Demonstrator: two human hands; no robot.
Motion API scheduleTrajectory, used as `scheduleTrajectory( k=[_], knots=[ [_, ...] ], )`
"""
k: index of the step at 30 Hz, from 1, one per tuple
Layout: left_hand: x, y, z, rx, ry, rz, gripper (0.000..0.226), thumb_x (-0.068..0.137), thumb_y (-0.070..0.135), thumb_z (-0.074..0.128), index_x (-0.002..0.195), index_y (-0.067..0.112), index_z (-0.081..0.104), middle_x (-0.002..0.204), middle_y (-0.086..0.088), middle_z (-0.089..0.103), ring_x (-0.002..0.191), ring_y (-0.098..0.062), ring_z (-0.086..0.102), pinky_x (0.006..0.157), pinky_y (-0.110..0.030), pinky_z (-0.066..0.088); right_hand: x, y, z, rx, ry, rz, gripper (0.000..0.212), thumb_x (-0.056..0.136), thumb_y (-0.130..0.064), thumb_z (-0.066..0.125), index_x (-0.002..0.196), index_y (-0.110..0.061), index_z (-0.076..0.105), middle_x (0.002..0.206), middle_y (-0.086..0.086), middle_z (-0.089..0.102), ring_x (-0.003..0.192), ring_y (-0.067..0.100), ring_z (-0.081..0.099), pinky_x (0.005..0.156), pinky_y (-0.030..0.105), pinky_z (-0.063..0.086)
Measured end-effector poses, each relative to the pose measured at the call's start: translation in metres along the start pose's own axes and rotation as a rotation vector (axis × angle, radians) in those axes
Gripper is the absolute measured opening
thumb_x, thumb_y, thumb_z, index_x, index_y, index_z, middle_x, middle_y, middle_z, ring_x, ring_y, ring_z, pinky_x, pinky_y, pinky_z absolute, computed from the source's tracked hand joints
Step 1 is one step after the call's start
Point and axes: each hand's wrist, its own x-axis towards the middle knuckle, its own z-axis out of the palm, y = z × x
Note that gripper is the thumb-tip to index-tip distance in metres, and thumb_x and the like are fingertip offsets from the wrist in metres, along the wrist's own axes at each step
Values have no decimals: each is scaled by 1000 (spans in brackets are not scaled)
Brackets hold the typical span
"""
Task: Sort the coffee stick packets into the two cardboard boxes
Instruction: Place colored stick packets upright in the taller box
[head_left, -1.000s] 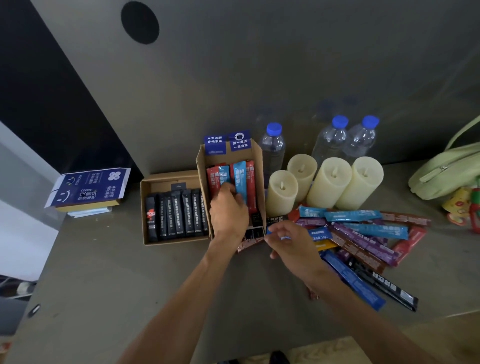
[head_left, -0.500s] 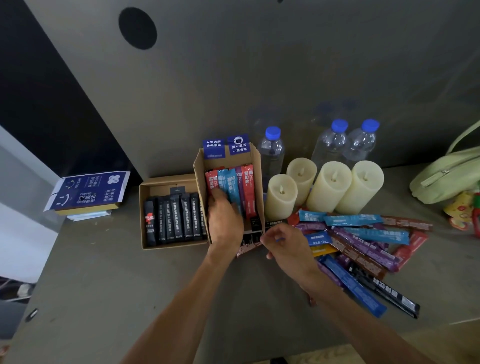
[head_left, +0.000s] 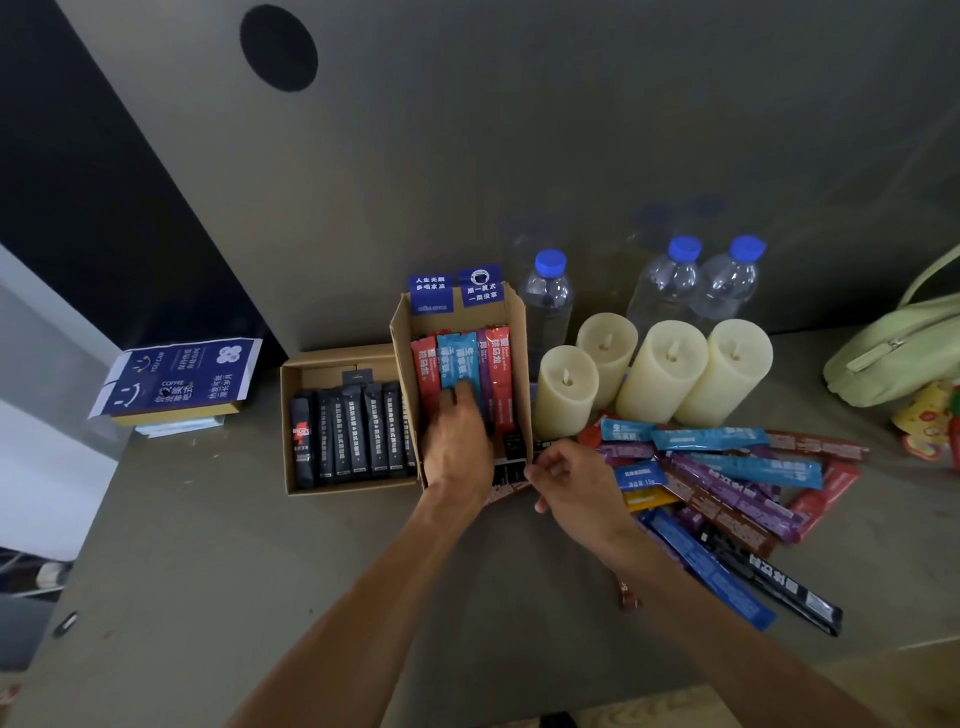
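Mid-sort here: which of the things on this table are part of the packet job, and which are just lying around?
Job: black-packet box, coloured-packet box, loose packet pile, left hand, right hand.
Lying about: four candles, three water bottles, green bag, blue printed cartons.

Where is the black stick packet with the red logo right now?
In the head view, the black stick packet with the red logo lies leftmost in the row inside the low cardboard box, left of centre.
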Motion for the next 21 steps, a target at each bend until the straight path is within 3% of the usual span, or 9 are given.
scheduleTrajectory(
  k=[9, 21],
  knots=[
    [3, -1, 4, -51, 8, -19, 57, 88, 3, 62, 137, 12, 35, 126, -12, 50, 106, -32, 63, 82, -48, 58, 0, 0, 0, -2, -3, 4, 11, 95, -24, 65, 89, -15, 62, 72, 3, 70, 56, 5, 66, 52, 8, 43],
    [-6, -2, 1, -130, 29, 14, 43, 91, 1, 56, 131, 9, 42, 122, -13, 55, 99, -31, 66, 80, -45, 59, -3, 0, 0, 10, 1, 5, 11, 94, -25, 67, 88, -16, 63, 73, 4, 70, 58, 8, 68, 53, 8, 44]
  ],
)
